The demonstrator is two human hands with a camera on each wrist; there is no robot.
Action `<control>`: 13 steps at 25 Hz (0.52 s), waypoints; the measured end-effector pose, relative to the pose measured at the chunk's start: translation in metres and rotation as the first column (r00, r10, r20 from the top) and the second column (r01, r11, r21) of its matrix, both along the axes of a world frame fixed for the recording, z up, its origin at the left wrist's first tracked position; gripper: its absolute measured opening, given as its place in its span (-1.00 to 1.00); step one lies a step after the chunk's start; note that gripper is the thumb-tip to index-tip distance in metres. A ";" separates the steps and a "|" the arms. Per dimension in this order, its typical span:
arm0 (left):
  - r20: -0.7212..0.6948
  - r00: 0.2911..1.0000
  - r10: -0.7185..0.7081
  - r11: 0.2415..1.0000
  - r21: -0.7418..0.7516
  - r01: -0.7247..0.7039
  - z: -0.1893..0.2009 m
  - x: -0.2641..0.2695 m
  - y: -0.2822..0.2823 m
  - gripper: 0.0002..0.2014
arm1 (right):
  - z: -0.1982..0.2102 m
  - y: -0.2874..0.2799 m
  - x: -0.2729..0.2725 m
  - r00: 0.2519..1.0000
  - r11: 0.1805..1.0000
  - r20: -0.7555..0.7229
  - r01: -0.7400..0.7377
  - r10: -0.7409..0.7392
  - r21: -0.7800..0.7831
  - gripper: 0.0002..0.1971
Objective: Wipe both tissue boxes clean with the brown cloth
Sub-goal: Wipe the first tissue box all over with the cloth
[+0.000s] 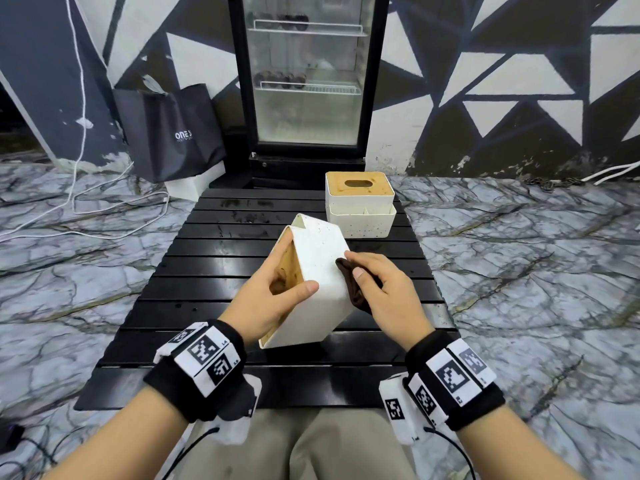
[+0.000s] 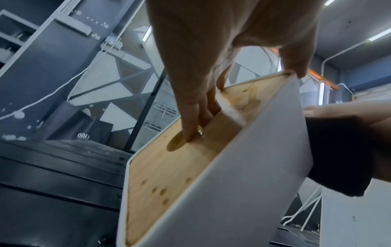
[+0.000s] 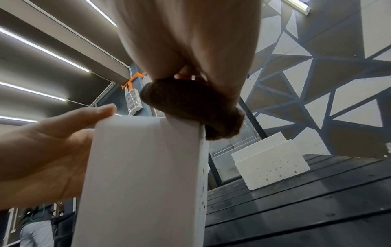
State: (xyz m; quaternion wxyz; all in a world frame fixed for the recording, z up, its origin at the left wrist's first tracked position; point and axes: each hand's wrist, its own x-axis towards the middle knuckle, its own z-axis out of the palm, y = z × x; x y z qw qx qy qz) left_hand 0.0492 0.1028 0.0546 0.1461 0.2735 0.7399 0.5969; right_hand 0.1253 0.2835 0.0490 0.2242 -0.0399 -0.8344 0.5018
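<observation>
A white tissue box with a wooden lid is tilted on its side above the black slatted table. My left hand grips it, fingers hooked into the lid's oval slot and thumb on the white upper face. My right hand holds the bunched brown cloth and presses it against the box's right edge; the cloth bulges below the fingers. A second white tissue box with a wooden lid stands upright at the table's far right, brown specks on its front.
A glass-door fridge stands behind the table, with a black bag leaning at its left. White cables trail over the marble floor at the left. A person stands in the background of the right wrist view.
</observation>
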 end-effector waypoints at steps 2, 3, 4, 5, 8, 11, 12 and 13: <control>-0.041 0.999 -0.004 1.000 -0.010 0.004 -0.001 0.000 -0.002 -0.14 | -0.003 0.001 0.000 0.998 0.999 -0.035 0.048 -0.048 0.008 -0.72; -0.044 0.999 -0.008 1.000 -0.011 0.008 -0.001 0.001 -0.002 -0.14 | -0.006 0.000 0.000 0.996 0.997 -0.045 0.074 -0.073 0.015 -0.73; -0.047 0.999 -0.013 1.000 -0.015 0.013 -0.001 0.001 -0.003 -0.15 | -0.008 -0.001 0.000 0.994 0.995 -0.050 0.096 -0.095 0.021 -0.74; -0.053 0.998 -0.020 1.000 -0.017 0.019 0.000 0.001 -0.002 -0.16 | -0.010 -0.003 -0.001 0.992 0.993 -0.051 0.116 -0.114 0.026 -0.74; -0.068 0.997 -0.033 0.999 -0.032 0.031 -0.002 0.001 0.001 -0.20 | -0.009 -0.011 -0.006 0.988 0.988 -0.076 0.142 -0.138 0.060 -0.74; -0.081 0.996 -0.039 0.999 -0.032 0.036 -0.003 0.000 0.005 -0.20 | -0.003 -0.026 -0.010 0.985 0.988 -0.142 0.111 -0.096 0.104 -0.72; -0.079 0.996 -0.038 0.999 -0.029 0.036 -0.003 -0.001 0.005 -0.18 | -0.003 -0.031 -0.009 0.986 0.988 -0.149 0.096 -0.077 0.124 -0.69; -0.067 0.997 -0.041 0.999 -0.022 0.040 -0.004 -0.003 0.005 -0.16 | -0.004 -0.033 -0.007 0.987 0.986 -0.151 0.080 -0.058 0.143 -0.67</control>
